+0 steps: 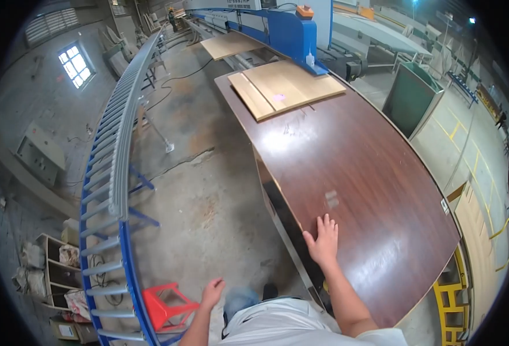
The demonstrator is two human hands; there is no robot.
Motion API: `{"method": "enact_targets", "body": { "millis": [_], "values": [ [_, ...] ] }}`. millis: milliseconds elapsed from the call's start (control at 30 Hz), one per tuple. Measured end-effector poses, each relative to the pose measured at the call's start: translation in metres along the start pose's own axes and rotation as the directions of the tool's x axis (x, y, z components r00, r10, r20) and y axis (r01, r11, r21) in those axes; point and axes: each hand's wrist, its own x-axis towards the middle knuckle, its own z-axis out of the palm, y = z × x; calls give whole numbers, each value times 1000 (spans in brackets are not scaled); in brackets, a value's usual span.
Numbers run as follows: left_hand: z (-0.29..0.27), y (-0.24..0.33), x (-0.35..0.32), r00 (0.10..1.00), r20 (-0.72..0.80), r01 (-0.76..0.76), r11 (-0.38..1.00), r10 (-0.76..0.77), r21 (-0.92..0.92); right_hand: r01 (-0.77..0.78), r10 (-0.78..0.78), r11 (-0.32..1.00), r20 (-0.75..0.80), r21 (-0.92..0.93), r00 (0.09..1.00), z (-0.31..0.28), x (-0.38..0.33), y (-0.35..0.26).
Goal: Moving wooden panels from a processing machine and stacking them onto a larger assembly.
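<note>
Our right hand (323,241) lies flat, fingers together and gripping nothing, on the near-left edge of the dark brown laminated panel (352,173). Our left hand (212,291) hangs free over the concrete floor (208,190), fingers loosely apart, just beside the red plastic stool (165,308) and holding nothing.

We judge the main risk to lie in that one-handed contact. The panel is large and glossy, and a palm pressing only near one corner could slip on the sheen or swing the board about that corner, so the far end drifts toward the pale wood boards (286,86) stacked on it. The edge under our fingers also overhangs the frame below, so a shove could pinch them there.

The panel's long axis runs from us away toward the blue machine (289,32), slanting up and to the left in the head view, its near end by our right forearm. The blue roller conveyor (113,173) runs roughly alongside, well apart to the panel's left.
</note>
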Motion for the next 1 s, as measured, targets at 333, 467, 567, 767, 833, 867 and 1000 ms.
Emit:
{"method": "enact_targets", "body": {
  "millis": [333, 467, 567, 767, 833, 867, 1000],
  "values": [
    [-71, 277, 420, 943, 88, -318, 946, 322, -57, -98, 97, 977, -13, -190, 995, 71, 188, -80],
    [-88, 411, 576, 841, 7, -538, 839, 540, -88, -213, 208, 965, -51, -154, 977, 108, 298, -109],
    [-96, 504, 684, 809, -80, -588, 803, 583, -98, -395, 400, 914, -36, 96, 916, 126, 363, -140],
    [-72, 603, 855, 965, 127, -122, 822, 230, -557, -523, 578, 764, -42, 378, 815, 147, 450, -162],
    [-75, 608, 884, 958, 98, -150, 765, 268, -627, -505, 612, 704, -67, 499, 788, 154, 474, -163],
    [-79, 610, 893, 946, 133, -167, 797, 296, -580, -498, 636, 659, -66, 563, 769, 155, 488, -167],
    [-68, 594, 899, 931, 190, -179, 843, 311, -507, -466, 734, 561, -150, 684, 662, 175, 515, -149]
  ]
}}
